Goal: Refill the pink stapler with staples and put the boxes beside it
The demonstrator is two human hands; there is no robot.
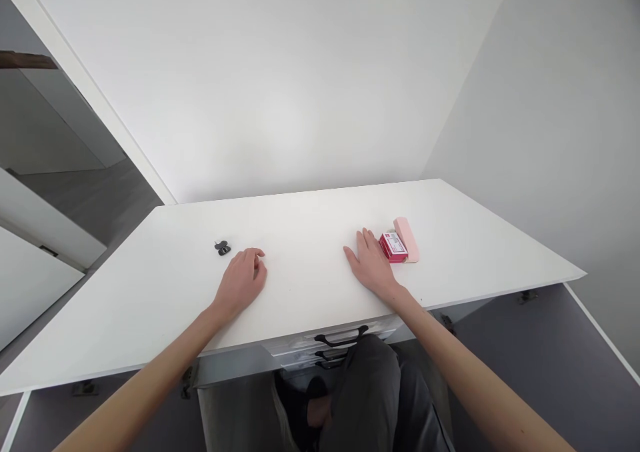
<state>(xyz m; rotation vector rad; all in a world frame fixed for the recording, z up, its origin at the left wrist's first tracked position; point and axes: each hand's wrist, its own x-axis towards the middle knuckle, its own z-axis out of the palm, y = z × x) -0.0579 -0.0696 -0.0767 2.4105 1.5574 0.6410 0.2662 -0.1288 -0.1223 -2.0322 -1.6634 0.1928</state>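
My left hand [242, 280] rests on the white tabletop [300, 259] with its fingers loosely curled and a gap between thumb and forefinger. Nothing shows in it. Just beyond it, to the left, lie small dark objects [223, 247] that look like a key fob and keys. My right hand [370, 262] lies flat, palm down, fingers spread and holding nothing. Close against its right side is a small red and white box [393, 247]. A pale pink case [407, 239], long and narrow, lies behind and to the right of the box, partly hidden by it.
A white wall [300, 92] rises behind the table, and a grey wall [560, 125] stands on the right. Drawers with black handles [343, 337] sit under the front edge, close to my knees [375, 385]. Cabinet doors [540, 345] stand open below the tabletop.
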